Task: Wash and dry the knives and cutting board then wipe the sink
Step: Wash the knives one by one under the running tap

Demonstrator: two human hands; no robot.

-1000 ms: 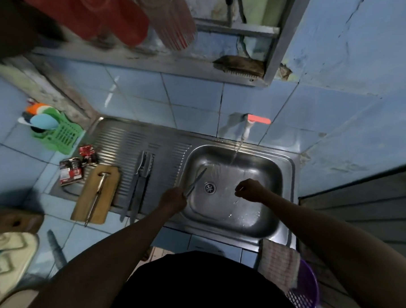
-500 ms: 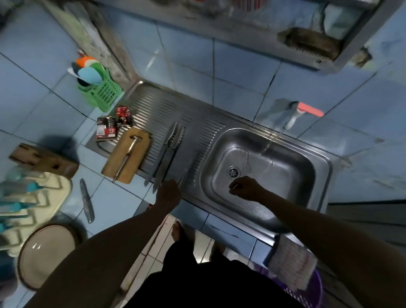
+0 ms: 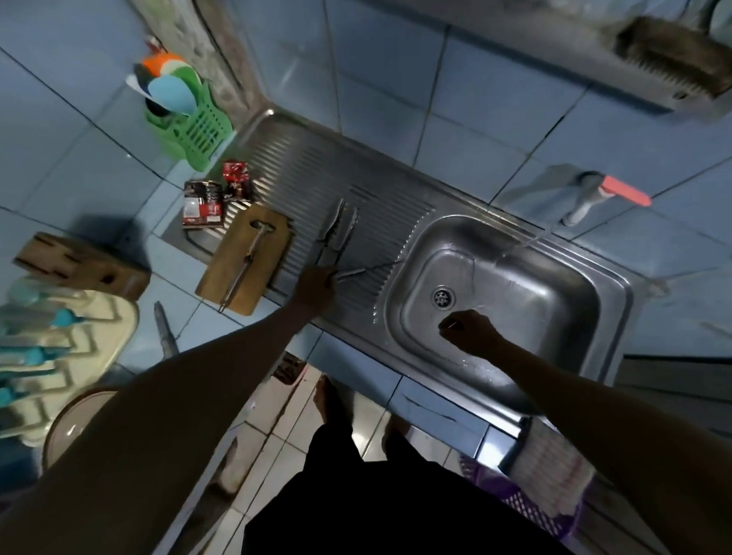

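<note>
My left hand [image 3: 315, 284] grips the handle end of a steel knife [image 3: 366, 269] that lies across the ribbed drainboard, its blade pointing at the sink basin [image 3: 558, 311]. Two more knives [image 3: 338, 231] lie side by side just beyond it. A wooden cutting board [image 3: 269, 256] rests at the drainboard's left end with another knife [image 3: 246, 263] on top. My right hand [image 3: 472, 330] hovers over the basin near the drain, fingers curled, and I see nothing in it. Water runs from the tap [image 3: 589, 194] into the basin.
A knife [image 3: 165, 328], a wooden knife block [image 3: 78, 264] and a cream drying rack [image 3: 49, 354] sit on the tiled counter at left. A green utensil basket [image 3: 192, 127] and two sachets [image 3: 212, 200] stand behind the board. A striped towel [image 3: 548, 454] hangs below the sink's front edge.
My left hand carried the knife out of the water stream and leftward onto the drainboard. My right hand stayed over the basin. The camera tilted left and down.
</note>
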